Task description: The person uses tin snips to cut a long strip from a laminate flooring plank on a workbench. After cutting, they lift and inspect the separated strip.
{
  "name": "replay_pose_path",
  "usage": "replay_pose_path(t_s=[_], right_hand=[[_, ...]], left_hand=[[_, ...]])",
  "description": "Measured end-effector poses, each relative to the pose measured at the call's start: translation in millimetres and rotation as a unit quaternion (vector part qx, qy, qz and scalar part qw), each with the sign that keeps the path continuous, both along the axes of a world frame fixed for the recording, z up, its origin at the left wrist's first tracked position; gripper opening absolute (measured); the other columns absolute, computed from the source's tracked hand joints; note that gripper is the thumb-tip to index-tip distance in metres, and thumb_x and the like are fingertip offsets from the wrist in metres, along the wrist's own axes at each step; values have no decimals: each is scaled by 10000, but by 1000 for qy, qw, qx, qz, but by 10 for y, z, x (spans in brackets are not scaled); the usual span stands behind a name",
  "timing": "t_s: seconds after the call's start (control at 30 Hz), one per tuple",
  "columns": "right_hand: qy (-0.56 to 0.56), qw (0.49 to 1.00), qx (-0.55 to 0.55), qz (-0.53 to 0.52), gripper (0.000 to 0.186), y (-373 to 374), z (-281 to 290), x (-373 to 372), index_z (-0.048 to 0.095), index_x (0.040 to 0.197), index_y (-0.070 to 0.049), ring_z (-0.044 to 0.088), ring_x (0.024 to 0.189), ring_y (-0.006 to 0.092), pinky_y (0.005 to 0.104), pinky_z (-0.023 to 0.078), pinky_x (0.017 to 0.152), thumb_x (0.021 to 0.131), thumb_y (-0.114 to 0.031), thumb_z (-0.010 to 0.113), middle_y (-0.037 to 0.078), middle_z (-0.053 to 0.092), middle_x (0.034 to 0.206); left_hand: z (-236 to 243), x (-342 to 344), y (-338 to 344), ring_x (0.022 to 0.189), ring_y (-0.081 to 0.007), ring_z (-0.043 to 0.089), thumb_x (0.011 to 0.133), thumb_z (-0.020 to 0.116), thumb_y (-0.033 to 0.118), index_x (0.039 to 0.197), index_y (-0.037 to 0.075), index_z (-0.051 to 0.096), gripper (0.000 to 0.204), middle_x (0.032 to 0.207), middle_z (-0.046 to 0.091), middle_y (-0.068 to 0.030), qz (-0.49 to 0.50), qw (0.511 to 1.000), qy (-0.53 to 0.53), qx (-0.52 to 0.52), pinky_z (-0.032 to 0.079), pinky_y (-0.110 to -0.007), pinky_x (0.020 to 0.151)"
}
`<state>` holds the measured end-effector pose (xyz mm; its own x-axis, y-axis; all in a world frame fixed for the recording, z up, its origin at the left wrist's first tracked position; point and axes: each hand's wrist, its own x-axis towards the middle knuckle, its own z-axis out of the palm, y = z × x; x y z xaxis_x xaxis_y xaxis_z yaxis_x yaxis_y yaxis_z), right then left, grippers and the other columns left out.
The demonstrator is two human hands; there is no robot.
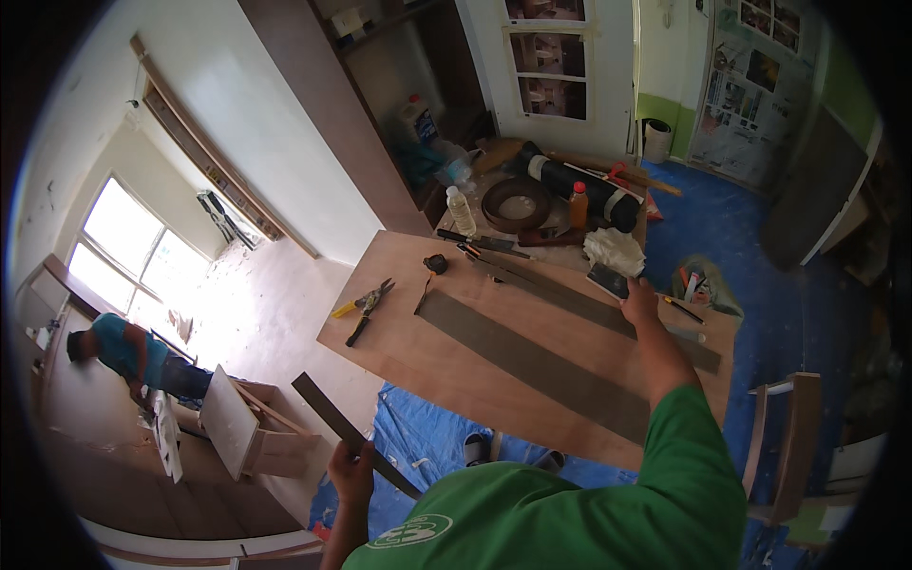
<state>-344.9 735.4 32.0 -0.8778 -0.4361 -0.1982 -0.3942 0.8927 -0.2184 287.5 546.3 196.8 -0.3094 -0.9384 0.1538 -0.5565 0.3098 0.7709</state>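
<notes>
My left hand (351, 472) is closed round a narrow dark strip (328, 408), held tilted off the near left side of the wooden board (399, 332). Across the board my right hand (640, 300) reaches out and grips a small dark flat block (608, 281); its exact kind I cannot make out. A wide grey-brown strip (537, 361) lies flat on the board, with a narrower strip (570, 302) beyond it. Yellow-and-black snips (369, 306) and a tape measure (435, 264) rest at the left. Close to my right hand are a crumpled pale cloth (616, 250) and a slim yellow-and-black tool (684, 311).
Behind the board stand a clear bottle (461, 211) and an orange bottle (578, 205), near a brown coil (516, 203) and a black roll (589, 185). Blue sheeting (698, 214) covers the floor. A co-worker (142, 356) bends over at far left, near a wooden frame (252, 427).
</notes>
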Motion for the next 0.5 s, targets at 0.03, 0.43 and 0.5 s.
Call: replay_pose_path(t_s=[0.03,0.43,0.5], right_hand=[[35,999,-22,10,659,3,28,91,448,1548,-69,467,1374,378,480,471,1111,974,-229,729,180,451,1474],[-472,468,-746,-47,533,1070,1040,1871,530,1451,-43,683,1070,309,480,527,1016,998,-290,661,173,613,1315],[-423,481,-768,1,524,1166,1239,2306,538,1438,-30,681,1055,307,469,544,976,1017,-332,618,153,636,1298]], left_hand=[[16,-12,3,650,-109,611,889,766,144,878,11,691,153,763,681,-42,-25,999,10,16,495,-288,615],[555,-882,-533,777,-132,629,1035,594,172,980,-1,684,203,869,707,-74,-277,947,154,48,500,-302,719],[584,-1106,-629,779,-118,590,1064,560,170,1025,-1,657,201,897,684,-55,-357,911,202,32,477,-296,706]])
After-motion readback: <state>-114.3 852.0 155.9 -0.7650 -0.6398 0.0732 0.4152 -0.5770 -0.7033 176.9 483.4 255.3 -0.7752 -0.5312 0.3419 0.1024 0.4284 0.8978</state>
